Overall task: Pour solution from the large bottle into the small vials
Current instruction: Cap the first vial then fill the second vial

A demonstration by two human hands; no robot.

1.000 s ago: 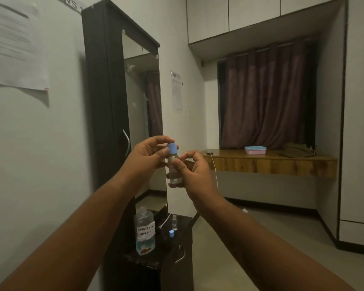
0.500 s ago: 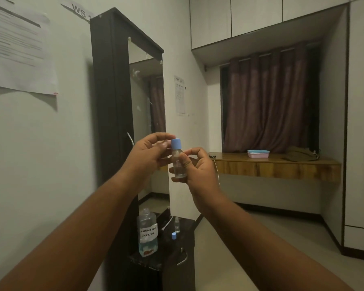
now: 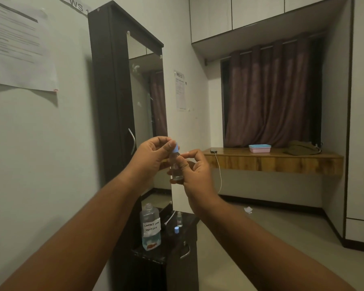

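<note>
Evidently the capping step is in hand: the right hand point(image 3: 194, 171) grasps a vial point(image 3: 176, 166) upright at chest height, while the left hand point(image 3: 150, 156) pinches its blue cap point(image 3: 175, 148) from above. Far below, on the dark table point(image 3: 156, 254), stand the open bottle point(image 3: 150, 227), a second vial point(image 3: 179, 219) and a loose cap point(image 3: 176, 229) just beside it. Next, probably, comes setting this vial down and filling the other.
</note>
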